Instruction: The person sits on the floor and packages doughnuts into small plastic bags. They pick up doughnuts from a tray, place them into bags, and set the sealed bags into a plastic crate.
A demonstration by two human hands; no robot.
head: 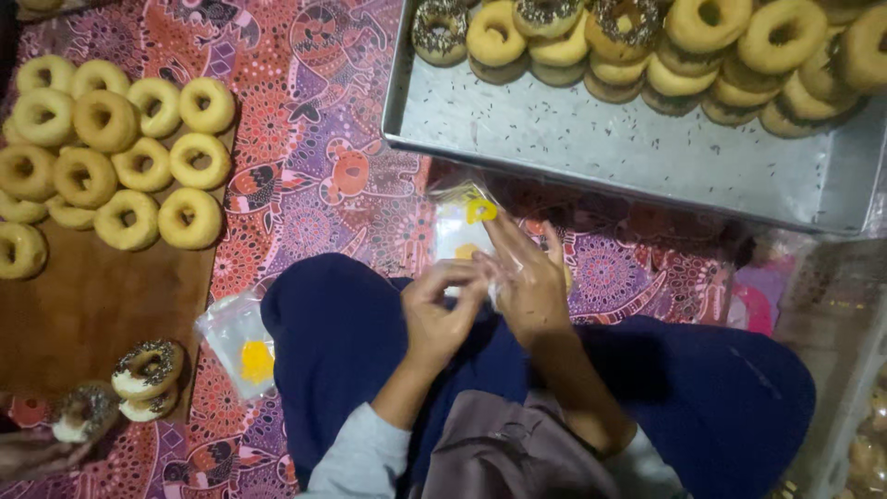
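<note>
I see my left hand [443,310] and right hand [527,277] both pinching the clear plastic bag [462,231] over my lap, fingers spreading its mouth apart, near the metal tray [628,157]

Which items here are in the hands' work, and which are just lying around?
In hand:
- left hand and right hand, both on the clear plastic bag with yellow print

Lying about:
- plain ring doughnuts on the brown board
- metal tray of stacked doughnuts
- spare clear bag
- sprinkled doughnuts
</note>
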